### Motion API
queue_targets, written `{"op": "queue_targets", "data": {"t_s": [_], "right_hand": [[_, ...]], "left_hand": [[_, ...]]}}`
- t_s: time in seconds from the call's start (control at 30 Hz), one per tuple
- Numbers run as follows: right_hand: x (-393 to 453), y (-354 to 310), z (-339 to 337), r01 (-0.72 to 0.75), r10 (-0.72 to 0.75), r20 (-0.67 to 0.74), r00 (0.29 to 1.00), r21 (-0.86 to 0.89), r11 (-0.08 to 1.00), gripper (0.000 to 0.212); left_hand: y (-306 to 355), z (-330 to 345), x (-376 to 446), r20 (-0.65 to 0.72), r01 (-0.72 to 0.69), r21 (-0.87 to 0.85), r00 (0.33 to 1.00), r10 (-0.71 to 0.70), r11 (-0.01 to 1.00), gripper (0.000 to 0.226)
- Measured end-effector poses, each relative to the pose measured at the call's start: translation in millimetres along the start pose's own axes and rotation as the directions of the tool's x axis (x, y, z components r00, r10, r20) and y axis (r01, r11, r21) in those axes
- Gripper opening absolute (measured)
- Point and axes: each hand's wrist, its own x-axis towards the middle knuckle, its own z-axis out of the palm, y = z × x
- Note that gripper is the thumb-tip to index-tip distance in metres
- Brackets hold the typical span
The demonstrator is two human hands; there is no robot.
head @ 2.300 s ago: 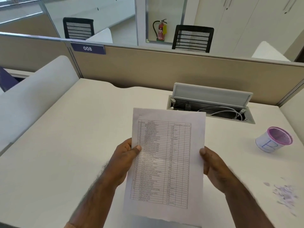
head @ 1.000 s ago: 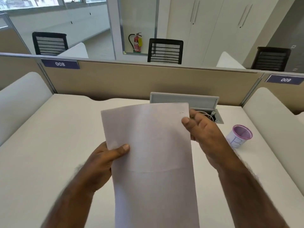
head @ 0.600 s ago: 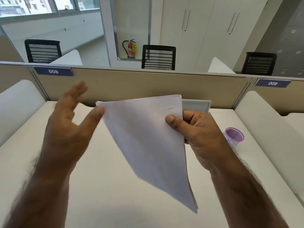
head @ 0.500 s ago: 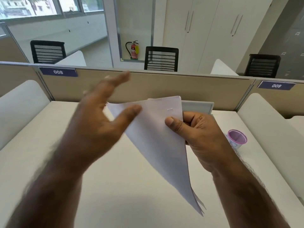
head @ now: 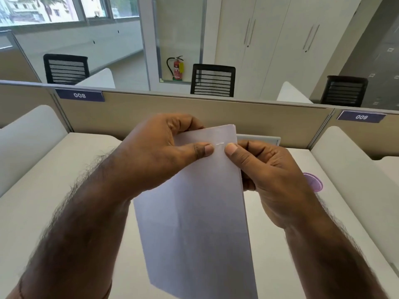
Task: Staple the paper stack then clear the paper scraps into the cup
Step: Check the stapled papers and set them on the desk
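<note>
A white paper stack point(head: 198, 223) hangs above the desk with its blank back toward me. Both hands pinch it near its top edge. My left hand point(head: 159, 156) grips from the left and my right hand point(head: 267, 175) from the right. Their thumbs sit either side of a small metal staple point(head: 219, 144). A purple-rimmed cup point(head: 314, 182) stands on the desk to the right, mostly hidden behind my right hand. The paper scraps and a stapler are out of sight.
The white desk point(head: 43, 212) is bounded by a beige partition point(head: 129, 113) at the back and white side dividers point(head: 356, 173). A raised grey cable-box lid point(head: 259, 140) shows just behind the paper.
The paper was turned from its printed side to its blank back. My left hand let go, swung up and across, and now pinches the top edge beside my right thumb.
</note>
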Motion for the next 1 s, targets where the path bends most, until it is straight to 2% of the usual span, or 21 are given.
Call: {"op": "queue_targets", "data": {"t_s": [0.2, 0.3, 0.5, 0.7, 0.8, 0.87, 0.93, 1.0], "right_hand": [[-0.8, 1.7, -0.9, 0.044, -0.042, -0.047, 0.998, 0.041, 0.998, 0.014], [-2.7, 0.2, 0.5, 0.058, -0.056, -0.045, 0.997, 0.042, 0.997, 0.014], [-5.1, -2.2, 2.7, 0.081, -0.079, -0.048, 0.996, 0.036, 0.996, 0.014], [-5.8, 0.6, 2.9, 0.116, -0.116, -0.043, 0.992, -0.006, 0.993, 0.014], [-6.2, 5.1, 2.9, 0.132, -0.133, -0.064, 0.989, -0.022, 0.991, 0.013], [-5.9, 9.3, 3.5, 0.138, -0.144, -0.116, 0.983, -0.053, 0.989, 0.013], [-4.7, 15.3, 3.2, 0.147, -0.175, -0.208, 0.962, -0.141, 0.979, 0.011], [-3.2, 22.9, 2.2, 0.132, -0.217, -0.318, 0.923, -0.267, 0.955, 0.012]], "left_hand": [[-0.7, -3.3, 2.1, 0.066, 0.037, -0.068, 0.997, -0.033, 0.997, 0.025], [0.1, -5.0, 1.9, 0.100, 0.076, -0.119, 0.993, -0.065, 0.990, 0.017], [3.9, -7.9, -1.2, 0.111, 0.086, -0.121, 0.991, -0.073, 0.989, 0.031], [3.4, -3.0, -4.6, 0.121, 0.088, -0.127, 0.990, -0.072, 0.988, 0.014], [4.5, 4.2, -6.5, 0.111, 0.091, -0.086, 0.991, -0.081, 0.992, 0.014], [2.4, 12.1, -7.0, 0.051, 0.096, -0.060, 0.994, -0.093, 0.994, 0.016], [-7.2, 24.1, -5.9, -0.147, 0.035, 0.113, 0.989, -0.018, 0.993, 0.028], [-17.4, 39.8, -11.6, -0.375, -0.019, 0.216, 0.922, 0.101, 0.976, 0.043]]}}
